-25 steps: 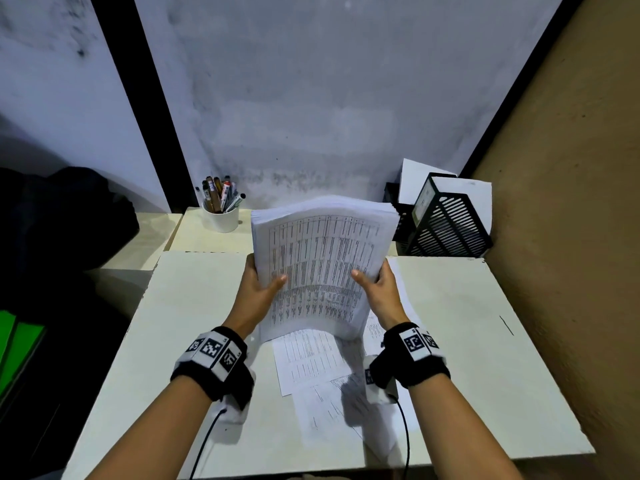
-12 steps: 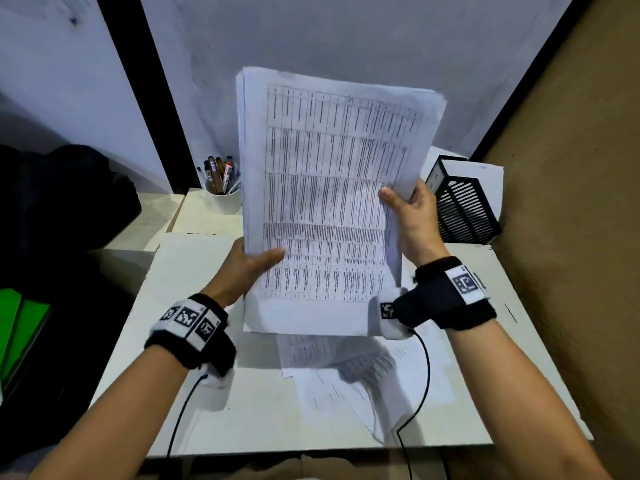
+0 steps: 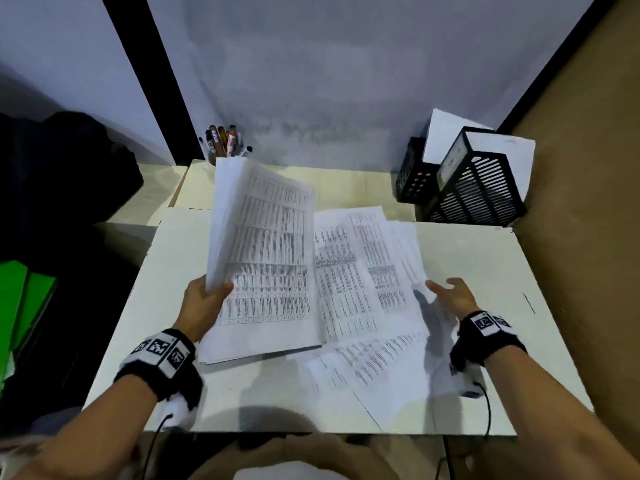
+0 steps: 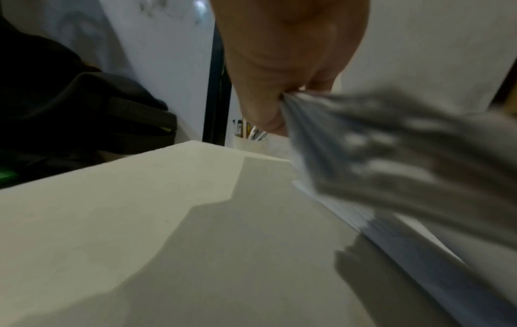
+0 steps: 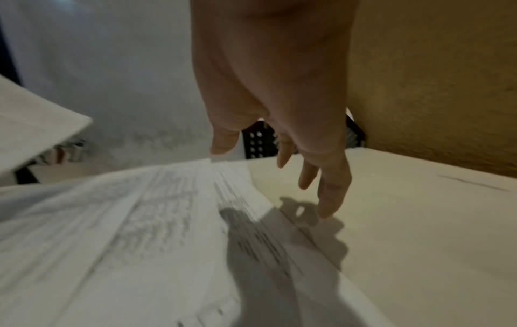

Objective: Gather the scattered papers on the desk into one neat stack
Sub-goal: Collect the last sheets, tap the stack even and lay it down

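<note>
A thick stack of printed papers (image 3: 266, 258) stands tilted over the white desk (image 3: 485, 271), its lower edge close to the desktop. My left hand (image 3: 202, 301) grips the stack's left edge, thumb on the front; the left wrist view shows the fingers pinching the blurred papers (image 4: 391, 154). Several loose printed sheets (image 3: 367, 282) lie fanned on the desk to the right of and under the stack. My right hand (image 3: 450, 294) hovers open just off the sheets' right edge, fingers spread and pointing down at the desk (image 5: 419, 221) beside the sheets (image 5: 140, 221).
A white cup of pens (image 3: 225, 143) stands at the back left. Two black slotted file holders (image 3: 474, 188) with white sheets in them sit at the back right corner. A brown wall (image 3: 588, 168) runs along the desk's right side. Dark bags (image 3: 62, 168) lie to the left.
The stack has come down from raised upright in both hands toward the desk. My right hand let go and moved right. Loose sheets now lie spread on the right.
</note>
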